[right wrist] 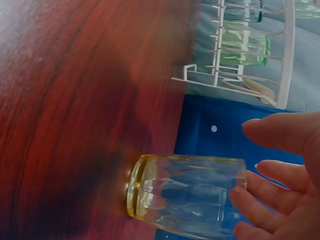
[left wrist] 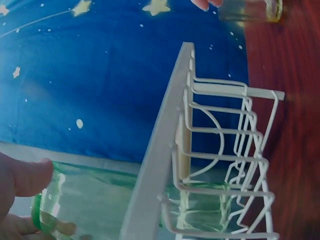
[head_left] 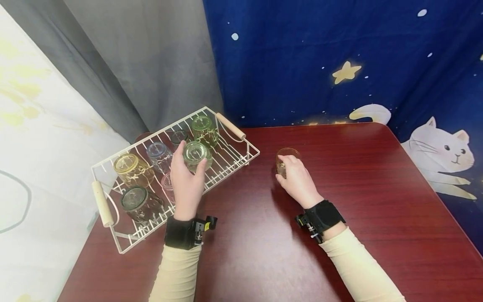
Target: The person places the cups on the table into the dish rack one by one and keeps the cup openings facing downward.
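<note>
My left hand (head_left: 186,186) grips a pale green glass (head_left: 196,155) between thumb and fingers, base up, over the white wire rack (head_left: 149,135). In the left wrist view this green glass (left wrist: 95,200) is beside the rack's top bar, mouth toward the rack; whether they touch I cannot tell. My right hand (head_left: 299,180) is at a yellow-tinted glass (head_left: 280,167) standing upright on the table. In the right wrist view, fingertips are at the rim of that yellow glass (right wrist: 187,195), while the thumb (right wrist: 272,131) stays apart from it.
Several upturned glasses stand in the rack, including a yellow one (head_left: 133,170), a dark grey one (head_left: 141,205) and a green one (head_left: 205,131). Wooden handles (head_left: 102,203) mark the rack's ends. Behind the dark red table (head_left: 245,251) hang grey and blue curtains (head_left: 283,63).
</note>
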Motion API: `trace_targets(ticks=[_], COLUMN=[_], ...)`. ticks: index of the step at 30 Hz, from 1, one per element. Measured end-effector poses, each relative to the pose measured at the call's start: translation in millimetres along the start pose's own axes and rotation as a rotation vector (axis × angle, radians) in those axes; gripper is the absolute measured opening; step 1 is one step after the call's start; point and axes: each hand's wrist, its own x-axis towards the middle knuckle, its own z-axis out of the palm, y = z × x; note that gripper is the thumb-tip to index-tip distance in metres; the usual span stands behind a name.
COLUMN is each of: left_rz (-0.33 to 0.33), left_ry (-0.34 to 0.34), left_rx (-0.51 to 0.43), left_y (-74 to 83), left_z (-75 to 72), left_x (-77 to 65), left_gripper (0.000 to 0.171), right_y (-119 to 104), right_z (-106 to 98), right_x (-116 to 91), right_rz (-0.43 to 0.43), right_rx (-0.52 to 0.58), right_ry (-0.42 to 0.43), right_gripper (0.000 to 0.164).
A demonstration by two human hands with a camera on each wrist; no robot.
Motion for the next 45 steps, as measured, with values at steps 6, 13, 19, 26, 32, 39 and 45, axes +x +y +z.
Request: trace_targets(ticks=[6,13,19,26,32,39,45], left_rz=[-0.057,-0.1,-0.065,-0.071,-0.089,-0.082,-0.059], left_ry=[-0.089,-0.167,-0.268,-0.335,-0.311,-0.312,-0.286], left_rx=[0.057,0.109,0.192,0.24,0.273,0.287,0.28], left_y=[-8.9,-11.0,-17.3,-21.4,-19.9,-17.4,-18.8], left_z=[3.4,6.6,9.8,12.1,12.1,10.4,10.8], left_x=[1.1,0.2,-0.9,-0.8,-2.2,-2.9,-3.2], left_gripper=[0.069,0.07,0.073,0.071,0.06,0.051,0.046], right_y=[2.5,5.6,6.5,9.1,11.9,15.0,16.1], right_z=[6.2,9.7,11.2,13.8,15.8,18.5,18.6], right_x=[-1.9,-2.5,-3.3,-2.6,-1.1,0.5,1.1], right_rz=[-0.007,-0.072,-0.08,-0.086,-0.128,-0.147,-0.126], right_rx=[-0.056,-0.119,-0.158,-0.162,-0.163,-0.173,-0.162], right_ry=[0.007,0.07,0.091,0.16,0.21,0.235,0.245], right_gripper=[0.052,0.048,0.048,0.038,0.033,0.033,0.032])
